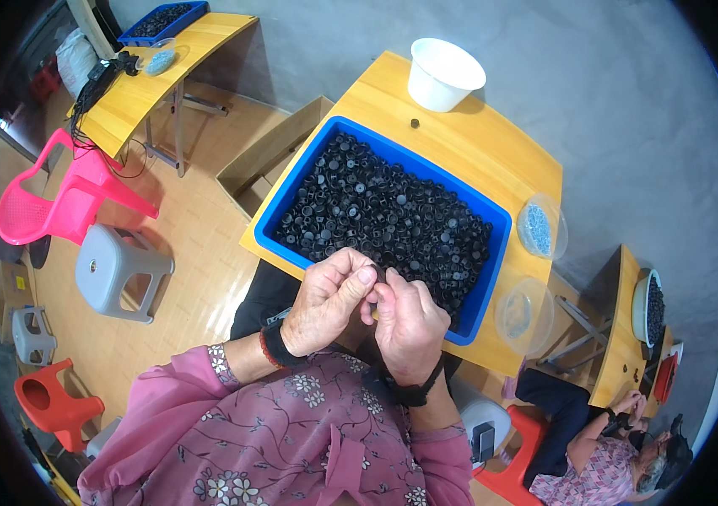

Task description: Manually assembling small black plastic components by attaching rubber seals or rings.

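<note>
Above the near edge of a blue tray point(492, 282), both of my hands come together. My left hand point(325, 305) is closed, thumb and forefinger pinching a small round black plastic part point(378, 273). My right hand point(411, 329) also pinches at this part from the other side, fingers curled. Fingertips cover most of the part, so its details are hidden. The tray is filled with many loose black plastic caps point(393, 202) of the same dark colour. On the table point(376, 88) beyond the tray lies one single black part point(415, 123).
A white bucket point(443, 80) stands at the table's far end. Clear tubs, one with light blue bits point(536, 229) and another point(523, 314), sit right of the tray. A co-worker point(583, 472) sits at right. Pink chair point(72, 190) and grey stool point(118, 266) stand left.
</note>
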The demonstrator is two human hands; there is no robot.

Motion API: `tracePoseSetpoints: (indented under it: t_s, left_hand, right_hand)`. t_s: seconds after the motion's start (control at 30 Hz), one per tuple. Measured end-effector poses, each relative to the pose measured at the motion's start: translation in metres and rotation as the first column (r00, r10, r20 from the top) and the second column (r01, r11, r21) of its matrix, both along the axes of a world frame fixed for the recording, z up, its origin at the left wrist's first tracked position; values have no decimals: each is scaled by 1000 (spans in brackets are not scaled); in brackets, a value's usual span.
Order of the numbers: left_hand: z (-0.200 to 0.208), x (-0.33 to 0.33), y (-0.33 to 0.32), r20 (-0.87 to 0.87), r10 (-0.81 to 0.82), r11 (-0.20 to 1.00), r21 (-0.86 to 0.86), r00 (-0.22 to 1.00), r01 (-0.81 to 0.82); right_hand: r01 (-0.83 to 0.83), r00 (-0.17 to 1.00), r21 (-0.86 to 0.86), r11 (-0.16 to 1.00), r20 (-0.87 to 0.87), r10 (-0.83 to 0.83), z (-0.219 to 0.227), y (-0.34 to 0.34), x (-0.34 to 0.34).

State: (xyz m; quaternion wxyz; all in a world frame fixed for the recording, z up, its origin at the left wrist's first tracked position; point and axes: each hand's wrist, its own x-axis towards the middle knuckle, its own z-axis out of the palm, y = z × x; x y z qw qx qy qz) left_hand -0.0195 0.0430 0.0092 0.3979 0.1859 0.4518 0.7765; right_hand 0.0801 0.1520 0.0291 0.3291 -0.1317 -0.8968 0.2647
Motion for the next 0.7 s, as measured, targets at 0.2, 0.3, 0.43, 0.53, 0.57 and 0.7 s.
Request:
tracePoseSetpoints:
  t_s: [0.2, 0.3, 0.43, 0.53, 0.57, 0.7]
  left_hand:
    - [2, 2, -2, -136, 46, 996, -69, 990, -56]
    - [-2, 3, 1, -143, 74, 995, -62, 987, -84]
    - [-3, 3, 2, -186, 122, 987, -84, 975, -140]
    - [-4, 1, 2, -179, 125, 981, -126, 976, -148]
    - [-5, 1, 2, -180, 125, 981, -126, 976, -149]
    - [-12, -3, 4, -127, 108, 988, -99, 986, -121]
  right_hand:
    - [-6, 999, -144, 990, 42, 12, 7, -2, 1]
    - [-6, 999, -279, 960, 28, 15, 8, -5, -3]
    - [6, 999, -485, 875, 34, 12, 10, -10, -6]
    - [2, 999, -565, 825, 42, 26, 8, -9, -8]
    - [-9, 998, -592, 806, 40, 40, 6, -8, -8]
    - [-32, 998, -671, 741, 23, 64, 1, -5, -7]
